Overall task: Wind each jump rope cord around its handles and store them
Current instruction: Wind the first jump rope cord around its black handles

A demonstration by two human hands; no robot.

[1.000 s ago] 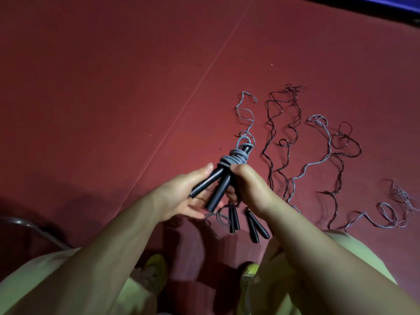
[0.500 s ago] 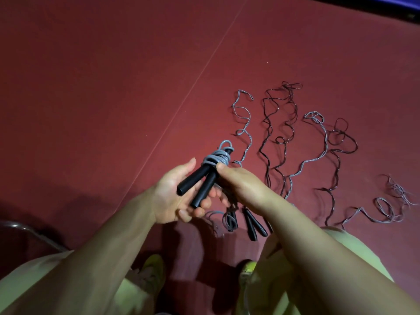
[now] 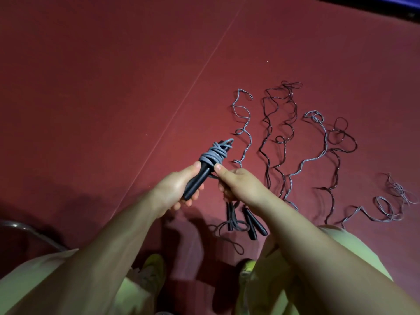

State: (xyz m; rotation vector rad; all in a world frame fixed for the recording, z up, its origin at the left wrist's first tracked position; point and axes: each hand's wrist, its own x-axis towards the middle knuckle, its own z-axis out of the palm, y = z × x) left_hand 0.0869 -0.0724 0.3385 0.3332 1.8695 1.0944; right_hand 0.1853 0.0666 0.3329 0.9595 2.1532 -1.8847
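The left hand (image 3: 175, 189) was clenched around the lower part of two black handles (image 3: 197, 181), thumb along the top. The handles pointed up and away, with grey cord (image 3: 213, 154) wound in a bundle around their upper ends. The right hand (image 3: 241, 185) was just beside them, its thumb tip touching the handles below the bundle; its fingers were curled under, and whether they pinched the cord could not be told. Both hands were raised above the red floor (image 3: 113, 87). Below the right hand, more black handles (image 3: 252, 221) lay on the floor with a loose loop of cord. Farther out to the right, grey and dark cords (image 3: 281, 142) lay stretched in wavy lines, well apart from the held bundle.
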